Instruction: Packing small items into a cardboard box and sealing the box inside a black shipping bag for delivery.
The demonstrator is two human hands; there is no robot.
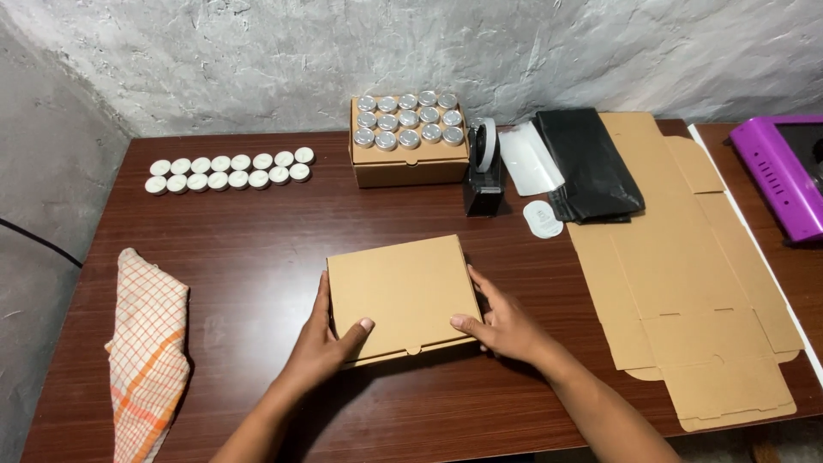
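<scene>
Here both hands, left (321, 343) and right (506, 326), clasp the closed cardboard box (401, 296), each grip pinching a side

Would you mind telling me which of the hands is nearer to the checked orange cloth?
The left hand, at the closed cardboard box's left edge. The right hand is at its far edge from the checked orange cloth.

Closed cardboard box (403, 296): contents hidden; near edge partly covered by both thumbs.
Left hand (321, 343): fingers hidden behind the box's left side.
Purple device (784, 171): cut off by the right edge.
Checked cloth (147, 356): lower end cut off at the bottom edge.
Tape dispenser (483, 167): tape roll seen edge-on, detail too small to tell.
Worktop (240, 249): near corners out of frame.
</scene>
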